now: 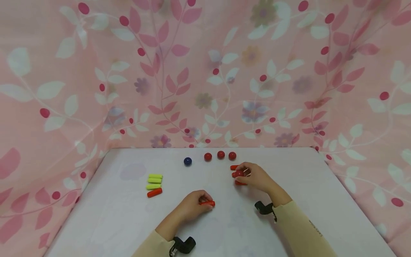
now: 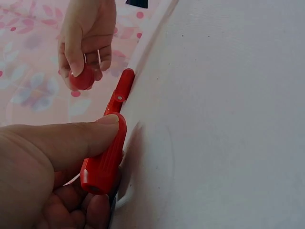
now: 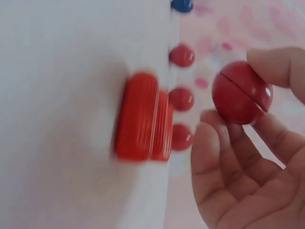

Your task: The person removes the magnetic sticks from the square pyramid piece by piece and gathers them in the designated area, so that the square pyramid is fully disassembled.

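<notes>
In the head view my left hand pinches a short red plastic stick low over the table. The left wrist view shows this stick as ridged with a tapered end, gripped between thumb and fingers. My right hand holds a glossy red ball by thumb and fingertips, raised off the table. A dark seam runs across the ball in the right wrist view. Beside and partly behind that hand lie several similar red sticks, two of them plain as ridged sticks in the right wrist view.
Toward the table's back edge sit a dark blue ball and three red balls in a row. To the left, several yellow-green sticks lie stacked in a column above one red stick. A pink floral curtain surrounds the white table.
</notes>
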{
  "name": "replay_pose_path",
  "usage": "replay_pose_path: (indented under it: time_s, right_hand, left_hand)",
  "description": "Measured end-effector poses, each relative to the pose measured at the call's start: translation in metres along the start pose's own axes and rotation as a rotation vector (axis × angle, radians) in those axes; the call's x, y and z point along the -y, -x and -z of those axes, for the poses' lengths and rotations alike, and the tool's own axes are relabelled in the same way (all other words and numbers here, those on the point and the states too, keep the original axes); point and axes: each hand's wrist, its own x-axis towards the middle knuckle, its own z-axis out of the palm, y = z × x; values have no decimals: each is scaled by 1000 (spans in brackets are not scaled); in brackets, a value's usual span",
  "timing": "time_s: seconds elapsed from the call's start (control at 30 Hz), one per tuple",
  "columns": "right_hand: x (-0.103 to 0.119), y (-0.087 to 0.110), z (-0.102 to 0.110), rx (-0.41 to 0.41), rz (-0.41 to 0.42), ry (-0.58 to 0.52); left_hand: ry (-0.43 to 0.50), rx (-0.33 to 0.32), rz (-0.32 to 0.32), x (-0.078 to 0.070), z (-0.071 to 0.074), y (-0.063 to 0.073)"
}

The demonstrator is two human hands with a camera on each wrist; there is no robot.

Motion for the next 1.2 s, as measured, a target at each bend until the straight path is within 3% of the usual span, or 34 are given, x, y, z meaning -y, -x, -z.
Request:
replay_pose_path:
  time_s: [0.2,0.5,1.2]
  right_hand:
    - [-12,-26,14,-96,-110,-44]
    - [-29,-62,10,-166,-205,-116]
    - [-37,-66,8,-128,-257,-93]
  left_hand:
    - [-7,-1,9,1,-1,0]
    - [-17,-5,10,1,-2,-1]
    - [-30,-10,20,1,-4,-2]
